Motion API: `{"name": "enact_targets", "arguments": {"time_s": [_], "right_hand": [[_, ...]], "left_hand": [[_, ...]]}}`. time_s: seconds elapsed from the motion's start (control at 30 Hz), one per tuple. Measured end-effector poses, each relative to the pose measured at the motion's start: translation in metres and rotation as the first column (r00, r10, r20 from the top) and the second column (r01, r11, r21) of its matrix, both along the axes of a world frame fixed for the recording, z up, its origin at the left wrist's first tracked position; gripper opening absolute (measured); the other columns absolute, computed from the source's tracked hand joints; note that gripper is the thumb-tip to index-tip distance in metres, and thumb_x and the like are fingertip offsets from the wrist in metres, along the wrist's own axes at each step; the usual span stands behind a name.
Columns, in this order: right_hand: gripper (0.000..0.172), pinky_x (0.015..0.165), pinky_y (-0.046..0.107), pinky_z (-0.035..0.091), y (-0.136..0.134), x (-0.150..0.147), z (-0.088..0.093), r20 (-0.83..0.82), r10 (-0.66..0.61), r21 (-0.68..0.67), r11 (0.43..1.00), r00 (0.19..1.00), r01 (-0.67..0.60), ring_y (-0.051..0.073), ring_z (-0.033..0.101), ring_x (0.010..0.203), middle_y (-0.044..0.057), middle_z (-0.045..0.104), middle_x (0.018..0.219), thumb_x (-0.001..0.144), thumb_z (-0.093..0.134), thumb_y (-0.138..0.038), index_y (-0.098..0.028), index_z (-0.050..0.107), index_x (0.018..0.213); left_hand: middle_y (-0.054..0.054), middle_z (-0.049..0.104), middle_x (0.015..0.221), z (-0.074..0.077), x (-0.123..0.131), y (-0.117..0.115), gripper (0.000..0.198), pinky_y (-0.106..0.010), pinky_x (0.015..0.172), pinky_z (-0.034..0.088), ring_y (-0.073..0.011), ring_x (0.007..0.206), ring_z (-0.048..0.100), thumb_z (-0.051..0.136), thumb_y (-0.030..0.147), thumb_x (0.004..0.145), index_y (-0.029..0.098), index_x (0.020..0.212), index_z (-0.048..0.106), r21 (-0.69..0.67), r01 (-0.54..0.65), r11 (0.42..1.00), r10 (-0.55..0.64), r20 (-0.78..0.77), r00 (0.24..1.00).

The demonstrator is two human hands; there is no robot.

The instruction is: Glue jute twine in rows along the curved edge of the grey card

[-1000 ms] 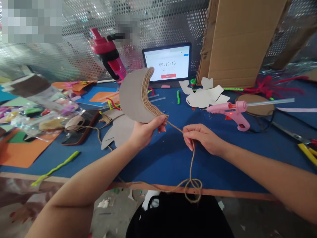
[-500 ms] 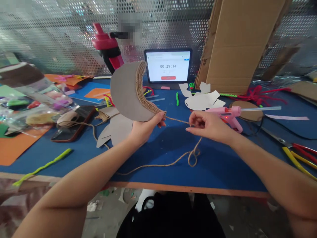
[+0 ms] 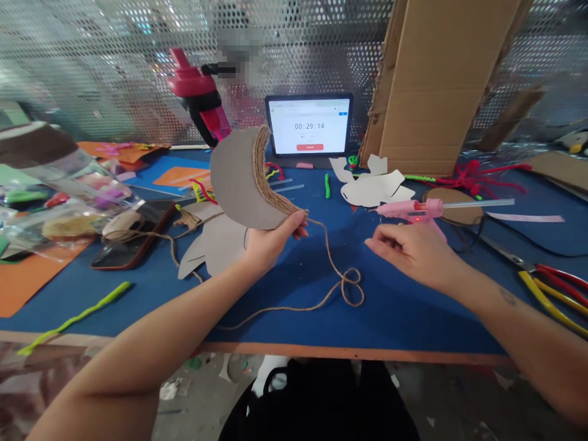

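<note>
Okay, since the last frame the right hand (image 3: 413, 254) has let go of the twine (image 3: 342, 285): fingers loosely spread, pinching nothing, hovering over the blue table (image 3: 395, 324) just short of the glue gun (image 3: 408, 209). Twine now lies slack on the table in a loop, running up to the cardboard crescent (image 3: 243, 180), its curved edge wound with the same twine. Left hand (image 3: 271, 245) still grips the crescent, fingers closed on its lower tip, holding it up above the table. Farther off: grey cutout (image 3: 220, 245) below the crescent, phone (image 3: 133, 236) at left, white cutout (image 3: 372, 188), pliers (image 3: 551, 294) at right, tablet (image 3: 309, 125) showing a timer, upright cardboard sheet (image 3: 422, 86), perforated metal mesh (image 3: 114, 73).
</note>
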State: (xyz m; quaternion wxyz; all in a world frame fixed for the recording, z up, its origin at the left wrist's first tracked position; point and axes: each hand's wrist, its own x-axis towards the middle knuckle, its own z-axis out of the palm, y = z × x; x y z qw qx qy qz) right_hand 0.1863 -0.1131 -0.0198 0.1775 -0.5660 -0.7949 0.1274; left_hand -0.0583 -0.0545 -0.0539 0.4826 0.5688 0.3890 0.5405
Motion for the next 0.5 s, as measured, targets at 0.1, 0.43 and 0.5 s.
{"name": "enact_targets", "arguments": {"time_s": [0.1, 0.43, 0.5], "right_hand": [[0.047, 0.052, 0.028, 0.03, -0.017, 0.027, -0.004, 0.096, -0.118, 0.003, 0.993, 0.988, 0.118, 0.015, 0.05, 0.051, 0.001, 0.057, 0.055, 0.086, 0.041, -0.061, -0.022, 0.054, 0.064], [0.041, 0.053, 0.029, 0.035, -0.042, 0.087, -0.009, 0.125, -0.513, 0.136, 0.856, 0.849, 0.498, 0.017, 0.05, 0.048, 0.001, 0.054, 0.05, 0.08, 0.048, -0.06, -0.023, 0.055, 0.065], [0.034, 0.058, 0.03, 0.037, -0.038, 0.096, -0.005, 0.143, -0.58, 0.159, 0.813, 0.802, 0.56, 0.02, 0.056, 0.057, 0.005, 0.06, 0.057, 0.082, 0.05, -0.053, -0.022, 0.056, 0.069]], "left_hand": [[0.0, 0.059, 0.056, 0.001, 0.0, 0.0, 0.021, -0.021, 0.049, 0.044, -0.0104, 0.051, 0.054, 0.069, 0.033, 0.074, 0.016, 0.064, 0.062, -0.002, -0.006, 1.0, 0.006, -0.011, 1.0], [0.001, 0.054, 0.055, 0.006, 0.001, -0.002, 0.025, -0.021, 0.044, 0.038, -0.009, 0.046, 0.048, 0.07, 0.035, 0.074, 0.019, 0.059, 0.058, 0.007, 0.03, 1.0, -0.03, 0.007, 1.0], [0.002, 0.053, 0.055, 0.006, 0.001, -0.002, 0.025, -0.021, 0.043, 0.037, -0.0088, 0.045, 0.047, 0.07, 0.035, 0.073, 0.019, 0.058, 0.058, 0.011, 0.036, 0.999, -0.036, 0.017, 0.999]]}}
